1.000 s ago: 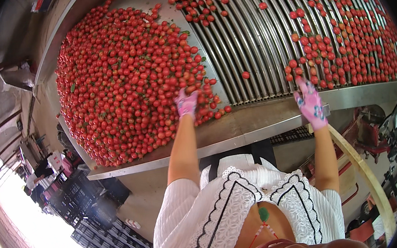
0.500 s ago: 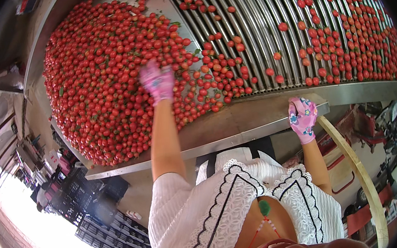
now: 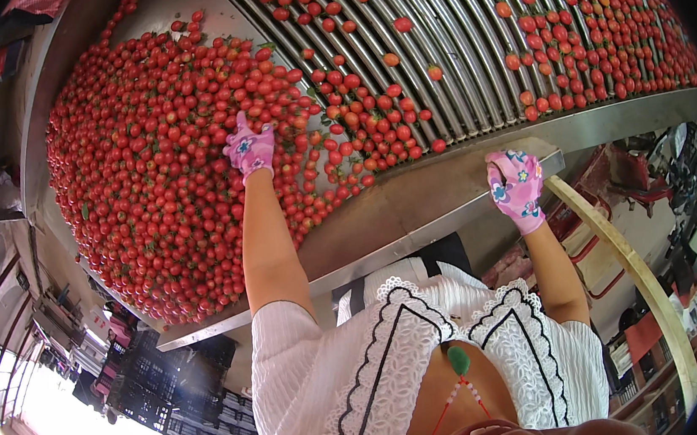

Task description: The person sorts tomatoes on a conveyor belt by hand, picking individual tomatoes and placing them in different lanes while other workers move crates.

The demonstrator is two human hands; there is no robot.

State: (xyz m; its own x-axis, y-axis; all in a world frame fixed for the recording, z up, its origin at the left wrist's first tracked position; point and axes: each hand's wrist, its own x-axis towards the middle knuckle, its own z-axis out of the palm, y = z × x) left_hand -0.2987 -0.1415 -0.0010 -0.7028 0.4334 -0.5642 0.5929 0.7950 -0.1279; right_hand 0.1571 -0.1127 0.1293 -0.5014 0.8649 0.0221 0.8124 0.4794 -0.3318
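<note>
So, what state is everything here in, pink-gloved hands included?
Small, round red tomatoes: loose, heaped at left, scattered across the rollers
Long silver metal rollers: partly bare, partly covered; turning or not, can't tell
Silver metal tray: loaded with the heap
Left hand in pink flowered glove: at the heap, index finger extended
Right hand in pink flowered glove: by the tray's near edge, fingers curled; grip unclear

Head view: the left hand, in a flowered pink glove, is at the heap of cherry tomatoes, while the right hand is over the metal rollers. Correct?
Not quite: the head view shows the right hand at the outer edge of the metal ledge, not over the metal rollers. The left hand, in its flowered pink glove, is at the heap of cherry tomatoes.
</note>
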